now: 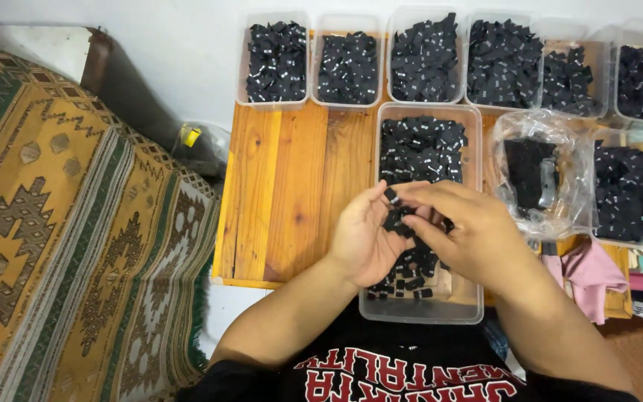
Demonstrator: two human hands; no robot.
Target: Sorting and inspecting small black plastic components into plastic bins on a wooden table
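My left hand (366, 242) is cupped palm-up over a long clear plastic tub (473, 149), holding a small stack of black fabric labels (398, 221). My right hand (463, 231) reaches across from the right, its fingertips pinching a single black label (391, 195) at the top of that stack. The tub beneath both hands is filled with loose black labels (420, 149) with small white marks. My forearms and a black shirt with red lettering fill the bottom of the view.
A row of several clear tubs (277, 63) of black labels lines the back of a low wooden table (292, 186). A clear plastic bag (533, 171) and another tub (626, 190) sit right. Pink cloth (589, 272) lies below them. A patterned rug (76, 223) covers the left.
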